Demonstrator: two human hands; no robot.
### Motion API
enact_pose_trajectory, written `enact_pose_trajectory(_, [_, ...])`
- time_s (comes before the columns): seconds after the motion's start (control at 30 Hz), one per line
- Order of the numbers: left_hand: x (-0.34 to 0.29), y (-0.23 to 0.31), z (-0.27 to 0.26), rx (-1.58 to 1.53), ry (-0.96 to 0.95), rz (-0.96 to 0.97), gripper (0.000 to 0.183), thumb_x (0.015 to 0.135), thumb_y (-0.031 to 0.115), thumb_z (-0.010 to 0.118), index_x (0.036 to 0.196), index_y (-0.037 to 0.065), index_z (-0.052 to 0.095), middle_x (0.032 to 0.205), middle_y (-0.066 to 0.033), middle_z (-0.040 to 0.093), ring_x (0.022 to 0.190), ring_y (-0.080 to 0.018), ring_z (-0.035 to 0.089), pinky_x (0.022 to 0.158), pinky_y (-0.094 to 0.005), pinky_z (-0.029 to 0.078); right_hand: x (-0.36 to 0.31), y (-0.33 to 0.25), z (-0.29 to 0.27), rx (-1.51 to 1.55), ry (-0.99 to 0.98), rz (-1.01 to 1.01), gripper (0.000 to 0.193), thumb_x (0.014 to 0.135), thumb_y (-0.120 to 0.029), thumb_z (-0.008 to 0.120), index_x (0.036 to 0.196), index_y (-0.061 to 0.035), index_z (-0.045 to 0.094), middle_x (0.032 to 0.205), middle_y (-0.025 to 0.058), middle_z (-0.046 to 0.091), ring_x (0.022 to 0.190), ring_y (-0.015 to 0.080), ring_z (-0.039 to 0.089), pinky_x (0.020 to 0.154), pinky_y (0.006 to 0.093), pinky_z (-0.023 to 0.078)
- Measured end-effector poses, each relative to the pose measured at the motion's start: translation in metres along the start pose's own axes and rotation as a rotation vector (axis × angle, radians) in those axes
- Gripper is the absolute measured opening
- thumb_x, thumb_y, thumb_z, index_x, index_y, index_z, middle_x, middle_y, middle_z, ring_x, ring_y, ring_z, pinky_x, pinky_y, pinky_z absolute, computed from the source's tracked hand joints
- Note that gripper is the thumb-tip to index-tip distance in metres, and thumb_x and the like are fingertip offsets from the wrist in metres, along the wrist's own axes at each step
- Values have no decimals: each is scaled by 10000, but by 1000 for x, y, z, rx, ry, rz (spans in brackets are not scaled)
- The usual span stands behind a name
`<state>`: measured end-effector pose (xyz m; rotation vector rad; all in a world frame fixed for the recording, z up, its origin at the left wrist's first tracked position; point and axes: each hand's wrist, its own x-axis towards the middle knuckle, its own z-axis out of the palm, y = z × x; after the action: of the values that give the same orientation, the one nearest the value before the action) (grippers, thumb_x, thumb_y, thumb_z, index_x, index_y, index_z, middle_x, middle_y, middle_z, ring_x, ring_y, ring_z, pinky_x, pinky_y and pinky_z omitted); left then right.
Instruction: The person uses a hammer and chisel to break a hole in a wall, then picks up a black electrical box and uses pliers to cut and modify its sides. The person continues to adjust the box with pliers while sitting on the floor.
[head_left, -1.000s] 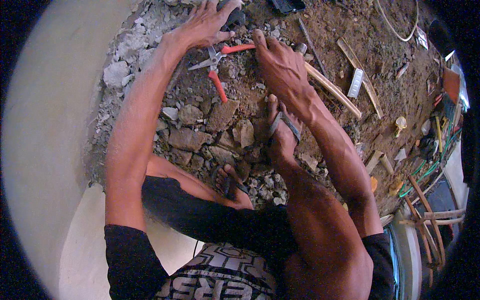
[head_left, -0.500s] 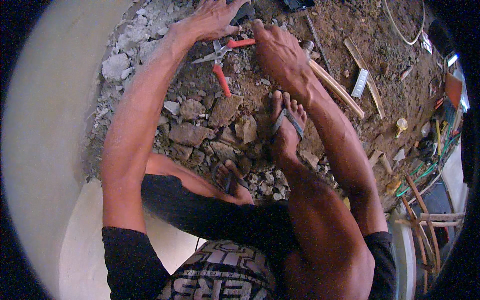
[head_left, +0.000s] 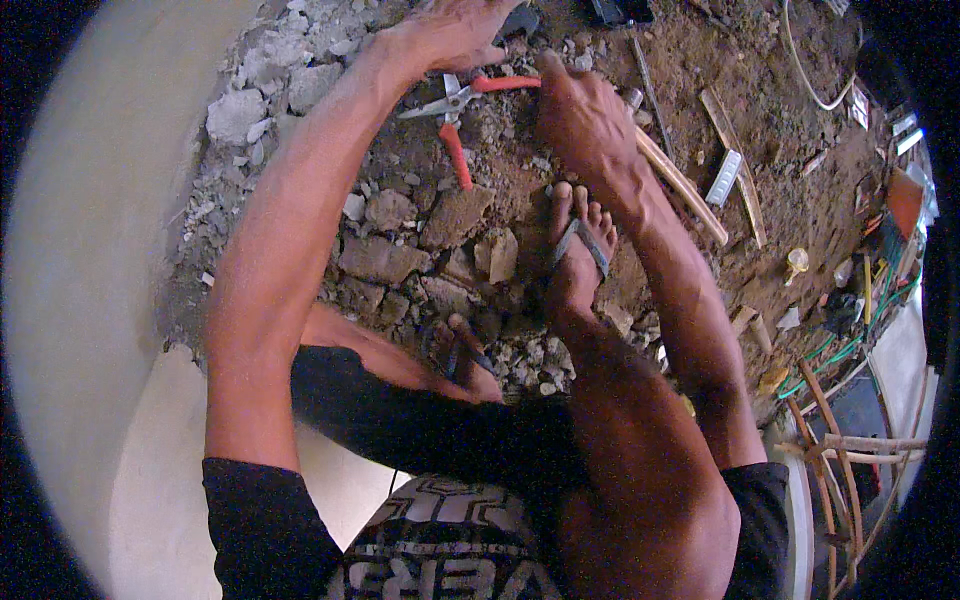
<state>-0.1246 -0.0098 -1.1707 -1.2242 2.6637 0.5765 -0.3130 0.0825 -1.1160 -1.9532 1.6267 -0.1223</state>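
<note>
My left hand (head_left: 460,35) reaches to the top edge, thumb spread away from its stretched fingers. A dark grey object (head_left: 520,20) is beside its fingertips, partly cut off by the frame. Knuckles up, my right hand (head_left: 588,120) is curled low over the soil, and whatever its fingers may hold is hidden beneath. Red-handled shears (head_left: 456,102) lie with their handles splayed between my hands; one handle's end meets the edge of my right hand. Along my right forearm a wooden-handled tool (head_left: 680,185) with a metal end lies on the ground, partly covered.
Broken concrete (head_left: 240,115) lines the wall (head_left: 90,250) on the left. Brown rubble (head_left: 385,260) surrounds my sandalled feet. To the right are a wooden strip (head_left: 735,160), a small light-coloured plate (head_left: 724,178), a pale hose (head_left: 800,75), green cable (head_left: 845,350) and crossed sticks (head_left: 825,450).
My right hand has shifted right and a little down, so more of the red handle shows. My left hand has moved slightly up and right. The whole view has shifted slightly.
</note>
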Motion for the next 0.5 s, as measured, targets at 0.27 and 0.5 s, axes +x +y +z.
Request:
enact_pose_trajectory(0.27, [-7,-7,8,33,45,34,913,786,311,781,1508,53,286,1438,-332,299,1334,-518,322,1072,-606,325,4,-2,10,38,7,19,170,835,-100,576,1000,-57,579,790,242,645,761,489,625,657,561,490])
enact_pose_trajectory(0.5, [-1,-8,-1,-41,-23,-14,904,776,307,791,1507,99,300,1444,-322,305,1352,-527,301,1087,-609,320,-10,0,12,23,42,-9,355,846,-101,567,1197,-55,585,750,262,628,718,481,618,627,556,478])
